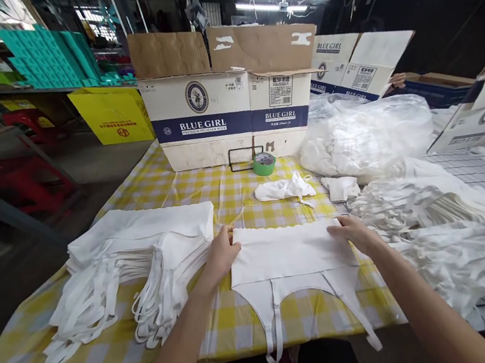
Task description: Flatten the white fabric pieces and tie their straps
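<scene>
A white camisole (288, 254) lies spread flat in front of me, its wavy hem away from me and its two straps hanging over the table's near edge. My left hand (222, 252) pinches its far left corner. At the far right corner, my right hand (355, 232) has thumb and fingers closed on the fabric. To the left is a neat stack of similar white camisoles (139, 228), straps trailing toward me. A looser heap of white garments (438, 224) spreads out on the right.
A yellow checked cloth (132, 183) covers the table. Behind stand a Blue Girl carton (208, 138), a roll of green tape (264, 164) and a bulging clear plastic bag (363, 131). Small white fabric pieces (285, 188) lie beyond the camisole. Another person's hand (398, 81) shows far right.
</scene>
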Demonstrator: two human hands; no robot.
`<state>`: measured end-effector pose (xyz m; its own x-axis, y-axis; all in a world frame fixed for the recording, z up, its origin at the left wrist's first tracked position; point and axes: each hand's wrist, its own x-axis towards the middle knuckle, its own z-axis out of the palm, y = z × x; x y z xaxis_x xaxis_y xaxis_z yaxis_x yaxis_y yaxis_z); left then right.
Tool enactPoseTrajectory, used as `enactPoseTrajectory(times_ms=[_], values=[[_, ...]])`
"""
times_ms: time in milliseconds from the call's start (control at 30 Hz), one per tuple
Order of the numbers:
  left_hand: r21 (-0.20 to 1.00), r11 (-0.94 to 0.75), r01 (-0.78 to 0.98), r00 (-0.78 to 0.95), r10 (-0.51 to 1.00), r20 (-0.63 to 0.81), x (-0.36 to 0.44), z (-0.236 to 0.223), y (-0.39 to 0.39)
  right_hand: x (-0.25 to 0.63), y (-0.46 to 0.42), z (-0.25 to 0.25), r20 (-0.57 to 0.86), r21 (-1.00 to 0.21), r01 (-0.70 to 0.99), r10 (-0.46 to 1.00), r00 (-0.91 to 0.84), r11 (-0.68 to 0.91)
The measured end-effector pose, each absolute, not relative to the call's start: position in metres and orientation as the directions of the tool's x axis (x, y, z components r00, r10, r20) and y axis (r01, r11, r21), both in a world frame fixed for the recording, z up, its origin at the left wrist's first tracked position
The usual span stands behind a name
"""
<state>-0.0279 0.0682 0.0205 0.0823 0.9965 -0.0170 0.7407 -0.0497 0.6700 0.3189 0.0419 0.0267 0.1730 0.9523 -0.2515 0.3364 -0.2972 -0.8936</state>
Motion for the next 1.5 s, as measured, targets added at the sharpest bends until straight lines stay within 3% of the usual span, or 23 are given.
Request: enactPoseTrajectory(times_ms=[100,233,333,433,500,600,700,800,1267,1400,1500], values=[[0.844,-0.029,0.535,0.151,0.987,-0.063,-0.033,0.037,0.073,0.324,0.035,0.048,-0.263,-0.92,0.277,0.961,0.082,-0.276],[0.975,-0.04,0.216,0.135,0.991,0.011,-0.044,0.091,0.082,0.328,0.031,0.094,-0.002,-0.967,0.253,0.993,0.116,-0.031],[0.933,-0.269,0.238,0.043,0.963,0.267,-0.058,0.137,0.078,0.326,0.022,0.136,0.279,-0.913,0.358,0.938,0.206,0.193],[0.764,-0.471,0.441,0.051,0.863,0.503,-0.071,0.157,0.056,0.323,0.005,0.156,0.475,-0.762,0.553,0.871,0.123,0.338],[0.657,-0.517,0.548,0.137,0.831,0.539,-0.078,0.144,0.034,0.32,-0.01,0.145,0.462,-0.688,0.626,0.887,-0.01,0.366],[0.569,-0.504,0.65,0.275,0.854,0.442,-0.085,0.093,-0.003,0.318,-0.037,0.094,0.331,-0.658,0.664,0.928,-0.169,0.355],[0.419,-0.57,0.707,0.43,0.817,0.386,-0.09,0.035,-0.038,0.317,-0.069,0.033,0.279,-0.578,0.736,0.932,-0.229,0.354],[0.359,-0.615,0.702,0.504,0.785,0.361,-0.096,0.001,-0.062,0.318,-0.098,-0.004,0.26,-0.509,0.792,0.937,-0.231,0.337],[0.345,-0.604,0.718,0.506,0.794,0.337,-0.107,-0.014,-0.066,0.319,-0.109,-0.012,0.254,-0.556,0.797,0.961,-0.107,0.235],[0.43,-0.564,0.705,0.462,0.825,0.326,-0.104,-0.008,-0.066,0.322,-0.11,-0.014,0.249,-0.578,0.788,0.966,-0.075,0.21],[0.568,-0.508,0.647,0.427,0.859,0.281,-0.1,0.003,-0.064,0.326,-0.107,-0.012,0.28,-0.601,0.772,0.959,-0.039,0.207]])
